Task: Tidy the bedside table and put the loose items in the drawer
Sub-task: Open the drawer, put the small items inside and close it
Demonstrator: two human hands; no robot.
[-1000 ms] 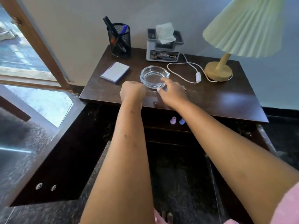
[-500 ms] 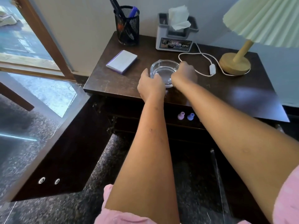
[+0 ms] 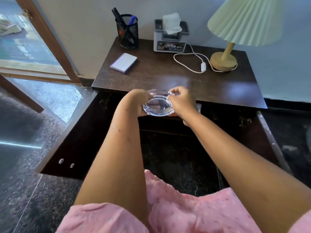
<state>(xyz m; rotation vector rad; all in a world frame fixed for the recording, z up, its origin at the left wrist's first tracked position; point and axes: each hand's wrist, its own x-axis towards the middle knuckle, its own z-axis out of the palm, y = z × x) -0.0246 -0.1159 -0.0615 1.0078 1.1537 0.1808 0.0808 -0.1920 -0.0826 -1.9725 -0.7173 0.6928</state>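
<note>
Only one head view is given: the table (image 3: 159, 78) is looked down on from above its front edge, close by, with its whole top taken in.

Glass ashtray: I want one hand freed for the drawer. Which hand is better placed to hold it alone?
Probably left: the left hand curls round the side of the glass ashtray; the right hand only pinches its rim.

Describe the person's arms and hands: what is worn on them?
Both forearms are bare. The left hand and right hand wear no gloves, and no watch or bracelet shows at either wrist. At the bottom edge, the left sleeve and right sleeve are short and pink, with a faint small pattern. A ring cannot be made out.
</note>
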